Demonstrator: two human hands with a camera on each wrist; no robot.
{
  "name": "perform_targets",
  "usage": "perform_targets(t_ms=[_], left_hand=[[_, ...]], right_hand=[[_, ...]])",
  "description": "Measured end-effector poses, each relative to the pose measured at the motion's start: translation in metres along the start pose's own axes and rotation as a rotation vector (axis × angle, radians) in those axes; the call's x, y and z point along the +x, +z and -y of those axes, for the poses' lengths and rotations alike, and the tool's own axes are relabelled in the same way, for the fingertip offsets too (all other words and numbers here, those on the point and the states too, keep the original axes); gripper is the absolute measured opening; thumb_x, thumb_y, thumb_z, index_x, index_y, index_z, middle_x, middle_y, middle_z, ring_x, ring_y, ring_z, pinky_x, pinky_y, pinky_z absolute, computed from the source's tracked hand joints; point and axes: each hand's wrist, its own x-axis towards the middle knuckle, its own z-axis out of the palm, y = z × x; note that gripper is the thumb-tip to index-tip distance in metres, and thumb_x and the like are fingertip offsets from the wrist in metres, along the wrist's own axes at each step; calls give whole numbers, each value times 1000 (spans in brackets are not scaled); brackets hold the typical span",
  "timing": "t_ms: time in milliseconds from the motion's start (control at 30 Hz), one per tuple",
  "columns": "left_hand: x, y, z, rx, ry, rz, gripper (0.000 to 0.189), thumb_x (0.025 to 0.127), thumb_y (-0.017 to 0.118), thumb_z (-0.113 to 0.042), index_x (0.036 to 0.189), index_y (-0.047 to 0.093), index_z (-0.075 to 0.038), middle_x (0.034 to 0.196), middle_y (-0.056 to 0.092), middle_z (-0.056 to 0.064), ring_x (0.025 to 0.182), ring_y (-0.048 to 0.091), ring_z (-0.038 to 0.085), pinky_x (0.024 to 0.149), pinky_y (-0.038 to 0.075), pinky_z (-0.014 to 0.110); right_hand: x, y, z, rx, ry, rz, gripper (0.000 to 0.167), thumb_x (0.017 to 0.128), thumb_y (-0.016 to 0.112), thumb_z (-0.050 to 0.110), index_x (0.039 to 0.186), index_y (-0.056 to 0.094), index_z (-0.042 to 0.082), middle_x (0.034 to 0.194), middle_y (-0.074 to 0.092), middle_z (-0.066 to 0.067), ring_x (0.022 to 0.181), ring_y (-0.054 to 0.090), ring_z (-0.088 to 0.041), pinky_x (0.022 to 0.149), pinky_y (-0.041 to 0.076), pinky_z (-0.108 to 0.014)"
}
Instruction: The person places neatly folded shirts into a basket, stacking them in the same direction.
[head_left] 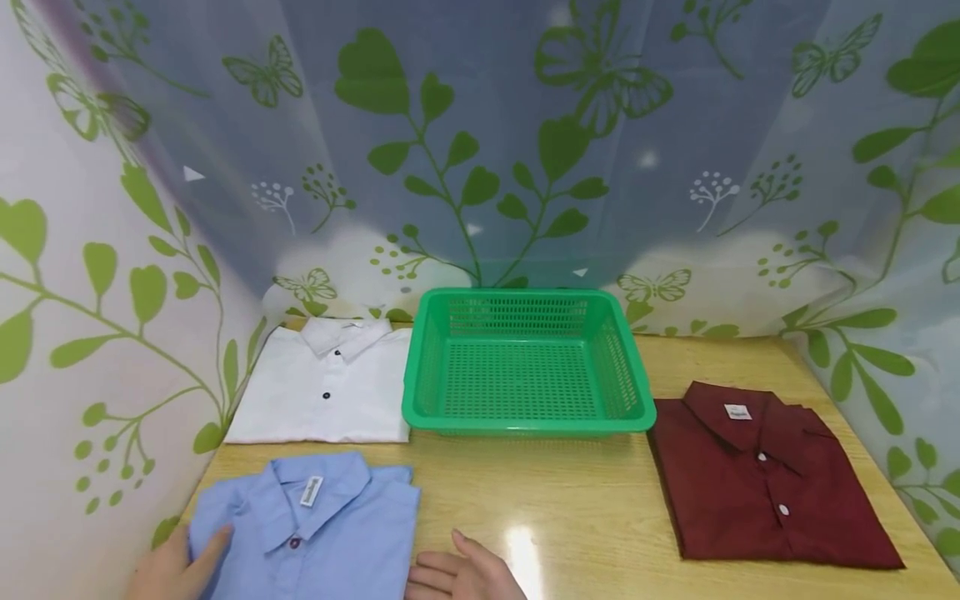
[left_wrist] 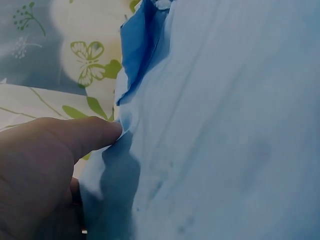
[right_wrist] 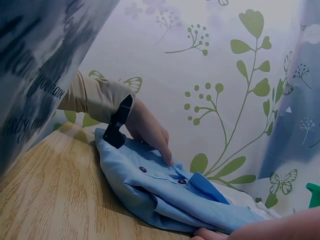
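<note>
A folded light-blue shirt [head_left: 352,533] lies at the front left of the table, its collar facing away from me. At its left edge my left hand [head_left: 176,568] grips the cloth. The left wrist view has the thumb [left_wrist: 102,132] pressed on top of the shirt [left_wrist: 215,125], the other fingers mostly hidden at the edge below. My right hand [head_left: 467,575] is beside the shirt's right edge with its fingers extended and thumb apart. In the right wrist view, fingertips of that hand [right_wrist: 280,225] are right at the underside of the shirt's edge.
Behind the blue shirt lies a folded white shirt [head_left: 300,408]. A green plastic basket [head_left: 528,429] stands at the back middle of the wooden table [head_left: 480,492]. To the right is a folded dark-red shirt [head_left: 720,500]. Leaf-patterned curtains [head_left: 480,167] enclose the back and sides.
</note>
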Motion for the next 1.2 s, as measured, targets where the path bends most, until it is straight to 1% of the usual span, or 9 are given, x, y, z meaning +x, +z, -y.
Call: perform_targets(t_ms=[233, 367, 500, 633, 800, 900, 1033, 1100, 1200], left_hand=[[1, -3, -6, 4, -14, 34, 80, 98, 46, -60, 106, 51, 19, 81, 62, 21, 74, 63, 36, 67, 49, 52], [3, -2, -5, -5, -26, 96, 86, 94, 49, -64, 108, 54, 20, 81, 64, 16, 73, 63, 30, 67, 51, 50], [4, 3, -8, -15, 5, 126, 86, 91, 57, -63, 113, 55, 20, 86, 67, 18, 76, 66, 32, 68, 54, 50], [5, 9, -13, -26, 49, 120, 81, 88, 64, -60, 110, 59, 18, 87, 69, 17, 77, 66, 31, 69, 54, 50], [2, 12, -21, -34, 50, 145, 78, 83, 70, -60, 106, 63, 14, 88, 69, 15, 77, 65, 26, 70, 54, 48], [-1, 15, -29, -81, 40, 160, 75, 81, 74, -57, 106, 65, 13, 88, 70, 14, 77, 65, 23, 70, 55, 46], [-6, 22, -41, -151, 38, 162, 71, 81, 77, -50, 110, 64, 14, 91, 70, 16, 80, 66, 24, 73, 55, 46], [-7, 27, -45, -193, 39, 170, 71, 83, 76, -48, 115, 62, 14, 94, 71, 16, 83, 67, 25, 74, 56, 45], [-8, 32, -50, -306, 11, 220, 80, 88, 69, -50, 128, 52, 17, 106, 69, 23, 92, 67, 30, 79, 55, 48]], right_hand=[[-2, 0, 0, 15, -20, 17, 92, 104, 22, 55, 145, 2, -24, 153, 16, -40, 144, 22, -46, 118, 22, -48], [-3, 0, 2, 5, -6, 11, 91, 104, 20, 55, 145, 1, -25, 153, 15, -40, 144, 20, -47, 118, 21, -48], [-5, 0, 4, -17, 21, 0, 90, 104, 17, 55, 145, 2, -24, 153, 19, -39, 143, 24, -46, 117, 23, -48], [-8, -2, 6, -40, 23, -19, 90, 104, 18, 55, 146, 5, -24, 151, 25, -39, 141, 30, -45, 116, 25, -49], [-12, -3, 6, -58, 12, -47, 87, 105, 21, 53, 146, 12, -23, 145, 38, -37, 136, 39, -43, 114, 30, -49], [-15, -5, 8, -34, 21, -54, 85, 105, 24, 54, 148, 17, -19, 140, 48, -27, 130, 48, -36, 111, 35, -46], [-21, -10, 11, 0, 36, -46, 82, 105, 25, 53, 148, 20, -16, 138, 52, -18, 126, 52, -29, 109, 37, -43], [-23, -13, 12, -3, 38, -42, 77, 105, 26, 52, 148, 27, -12, 135, 55, -16, 124, 54, -27, 107, 40, -42], [-27, -18, 14, -12, 26, -37, 64, 106, 27, 49, 144, 40, -1, 127, 60, -12, 117, 58, -23, 100, 46, -38]])
